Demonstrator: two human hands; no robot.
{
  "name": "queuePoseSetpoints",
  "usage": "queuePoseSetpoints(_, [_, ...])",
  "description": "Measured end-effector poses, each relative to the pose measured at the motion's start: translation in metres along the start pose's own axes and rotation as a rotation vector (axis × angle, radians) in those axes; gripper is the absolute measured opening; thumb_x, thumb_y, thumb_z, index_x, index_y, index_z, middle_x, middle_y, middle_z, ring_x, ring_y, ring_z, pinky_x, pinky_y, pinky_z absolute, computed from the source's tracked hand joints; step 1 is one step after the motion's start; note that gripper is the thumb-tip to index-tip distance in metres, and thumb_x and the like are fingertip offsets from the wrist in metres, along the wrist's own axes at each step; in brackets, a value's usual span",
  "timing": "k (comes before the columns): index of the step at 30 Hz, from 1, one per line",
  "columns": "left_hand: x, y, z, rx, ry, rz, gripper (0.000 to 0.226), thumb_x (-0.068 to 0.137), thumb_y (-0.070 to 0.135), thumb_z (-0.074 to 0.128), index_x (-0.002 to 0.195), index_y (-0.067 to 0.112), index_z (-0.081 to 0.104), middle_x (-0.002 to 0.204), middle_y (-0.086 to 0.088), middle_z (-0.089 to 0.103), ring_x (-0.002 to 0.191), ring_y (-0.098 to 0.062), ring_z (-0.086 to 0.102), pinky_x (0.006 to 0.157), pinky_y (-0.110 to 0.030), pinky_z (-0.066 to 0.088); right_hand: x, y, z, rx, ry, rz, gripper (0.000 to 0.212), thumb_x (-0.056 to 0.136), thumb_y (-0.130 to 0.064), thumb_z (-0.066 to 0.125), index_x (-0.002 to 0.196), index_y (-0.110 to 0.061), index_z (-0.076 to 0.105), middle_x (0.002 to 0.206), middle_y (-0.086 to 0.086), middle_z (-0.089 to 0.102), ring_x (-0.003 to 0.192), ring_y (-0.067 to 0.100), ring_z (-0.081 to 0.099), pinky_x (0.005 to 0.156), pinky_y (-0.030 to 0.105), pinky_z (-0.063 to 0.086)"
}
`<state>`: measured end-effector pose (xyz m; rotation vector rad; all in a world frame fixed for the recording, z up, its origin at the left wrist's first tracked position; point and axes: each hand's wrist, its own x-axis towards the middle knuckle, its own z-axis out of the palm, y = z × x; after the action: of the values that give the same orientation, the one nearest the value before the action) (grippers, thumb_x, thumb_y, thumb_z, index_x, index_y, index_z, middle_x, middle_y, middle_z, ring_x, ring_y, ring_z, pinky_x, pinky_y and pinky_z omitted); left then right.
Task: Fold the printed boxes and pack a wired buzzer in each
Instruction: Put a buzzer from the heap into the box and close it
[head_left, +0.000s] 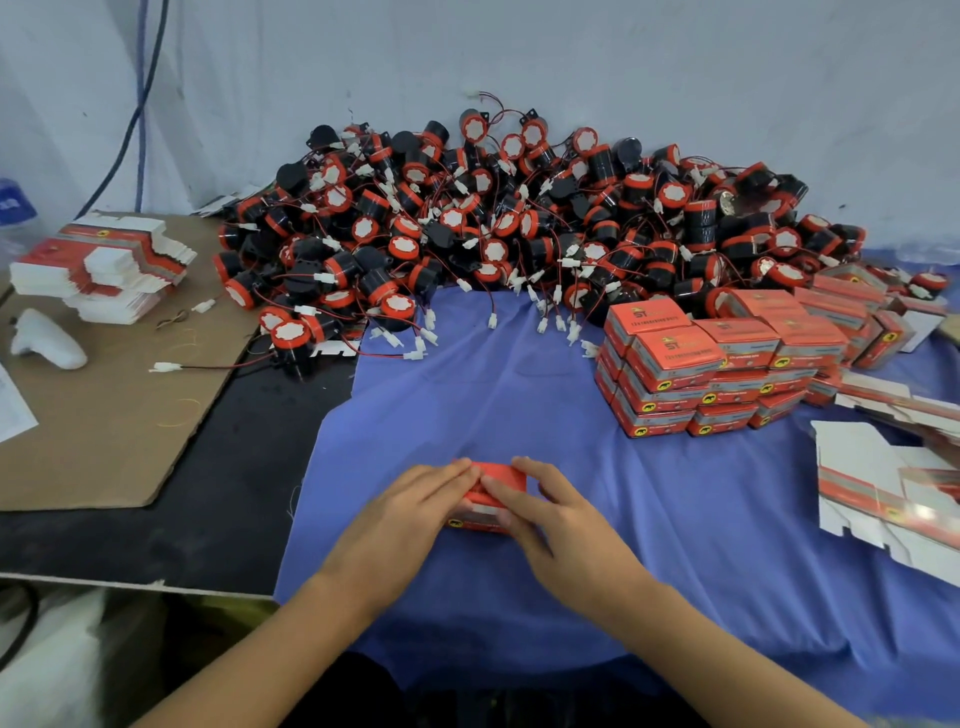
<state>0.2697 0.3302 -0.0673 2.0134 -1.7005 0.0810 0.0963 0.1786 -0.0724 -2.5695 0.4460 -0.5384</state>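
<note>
Near box (501, 472): red-orange top, grey side band, yellow oval with a black figure.
Buzzers (519, 218): black bodies, red-orange rings, white faces; red and black wires, white plugs.
Stacked boxes (675, 358): red-orange, grey bands, yellow ovals.
Flat blanks (104, 265): white, red-orange print.
Cloth (467, 395): blue-violet, plain.
Cardboard (104, 415): brown.
Counter (234, 493): black.

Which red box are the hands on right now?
The lone red box on the blue cloth, between the left hand and right hand. The other boxes sit stacked, untouched, off to the right.
</note>
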Motion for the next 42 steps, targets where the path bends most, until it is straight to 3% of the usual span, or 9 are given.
queuePoseSetpoints(6, [-0.005, 0.005, 0.002, 0.186, -0.003, 0.078, 0.046, 0.101, 0.024, 0.044, 0.141, 0.011, 0.061, 0.146, -0.004, 0.059, 0.132, -0.020, 0.058, 0.084, -0.028, 0.060, -0.012, -0.005, 0.013, -0.239, 0.165, -0.112, 0.056, 0.091, -0.013, 0.074, 0.144, -0.019, 0.059, 0.151, 0.017, 0.051, 0.135, 0.034, 0.056, 0.095, 0.041, 0.058])
queuePoseSetpoints(10, [-0.016, 0.009, 0.009, 0.232, -0.050, 0.030, 0.073, 0.075, -0.009, 0.074, 0.144, 0.007, 0.056, 0.151, -0.008, 0.053, 0.138, -0.024, 0.051, 0.070, -0.022, 0.062, -0.017, -0.014, 0.013, -0.373, 0.086, -0.078, 0.080, 0.072, -0.008, 0.083, 0.146, -0.021, 0.056, 0.152, 0.018, 0.050, 0.128, 0.031, 0.062, 0.090, 0.036, 0.059])
queuePoseSetpoints(16, [-0.011, 0.015, 0.017, -0.178, -0.016, -0.230, 0.067, 0.105, 0.006, 0.049, 0.159, 0.039, 0.027, 0.161, 0.036, -0.010, 0.136, 0.020, 0.026, 0.111, -0.005, 0.022, -0.016, -0.025, 0.016, -0.094, 0.191, 0.031, 0.072, 0.077, 0.015, 0.061, 0.142, -0.016, 0.060, 0.124, 0.017, 0.049, 0.084, 0.026, 0.060, 0.071, 0.028, 0.055])
queuePoseSetpoints(20, [0.024, 0.032, 0.020, -0.192, 0.124, -0.296, 0.048, 0.102, 0.002, 0.055, 0.145, 0.022, 0.057, 0.159, -0.007, 0.043, 0.127, -0.023, 0.058, 0.105, -0.022, 0.041, -0.003, -0.025, 0.009, 0.163, 0.286, 0.253, 0.059, 0.092, 0.009, 0.053, 0.146, -0.018, 0.054, 0.130, -0.001, 0.038, 0.104, 0.003, 0.049, 0.087, 0.002, 0.036])
queuePoseSetpoints(22, [0.054, 0.036, 0.022, -0.229, 0.217, -0.292, 0.040, 0.101, 0.000, 0.056, 0.138, 0.012, 0.063, 0.143, -0.009, 0.059, 0.110, -0.021, 0.062, 0.090, -0.013, 0.039, 0.010, -0.020, -0.001, 0.197, 0.314, 0.313, 0.062, 0.094, 0.006, 0.051, 0.149, -0.020, 0.048, 0.143, -0.002, 0.038, 0.117, -0.001, 0.045, 0.091, 0.001, 0.034])
queuePoseSetpoints(28, [0.157, 0.047, 0.049, -0.341, 0.269, -0.282, 0.028, 0.102, 0.006, 0.053, 0.125, 0.012, 0.069, 0.119, 0.012, 0.066, 0.107, -0.012, 0.060, 0.085, -0.004, 0.034, 0.059, 0.010, -0.024, 0.156, 0.167, 0.398, 0.075, 0.095, 0.005, 0.045, 0.162, -0.016, 0.020, 0.172, 0.000, -0.003, 0.156, 0.012, 0.011, 0.117, 0.027, 0.031])
queuePoseSetpoints(32, [0.195, 0.034, 0.080, -0.299, 0.144, -0.268, 0.030, 0.099, 0.005, 0.056, 0.122, 0.015, 0.073, 0.130, -0.005, 0.066, 0.116, -0.026, 0.062, 0.085, -0.010, 0.032, 0.085, 0.042, -0.028, 0.162, 0.132, 0.505, 0.077, 0.093, 0.006, 0.045, 0.162, -0.011, 0.016, 0.171, 0.004, 0.010, 0.153, 0.023, 0.025, 0.110, 0.026, 0.032])
queuePoseSetpoints(36, [0.203, 0.033, 0.088, -0.401, 0.164, -0.260, 0.029, 0.098, 0.002, 0.059, 0.121, 0.013, 0.073, 0.125, 0.001, 0.066, 0.110, -0.009, 0.061, 0.098, -0.018, 0.043, 0.087, 0.057, -0.022, 0.160, 0.075, 0.507, 0.081, 0.090, 0.006, 0.047, 0.162, -0.007, 0.011, 0.171, 0.008, -0.001, 0.158, 0.020, 0.008, 0.116, 0.022, 0.025])
queuePoseSetpoints(42, [0.158, 0.087, 0.076, -0.444, 0.677, -0.235, 0.023, 0.100, 0.005, 0.058, 0.119, 0.016, 0.065, 0.114, 0.006, 0.060, 0.102, -0.008, 0.061, 0.089, -0.018, 0.048, 0.032, 0.041, -0.059, 0.265, 0.433, 0.420, 0.053, 0.092, -0.003, 0.054, 0.140, -0.023, 0.058, 0.133, -0.008, 0.065, 0.117, 0.007, 0.061, 0.098, 0.017, 0.047])
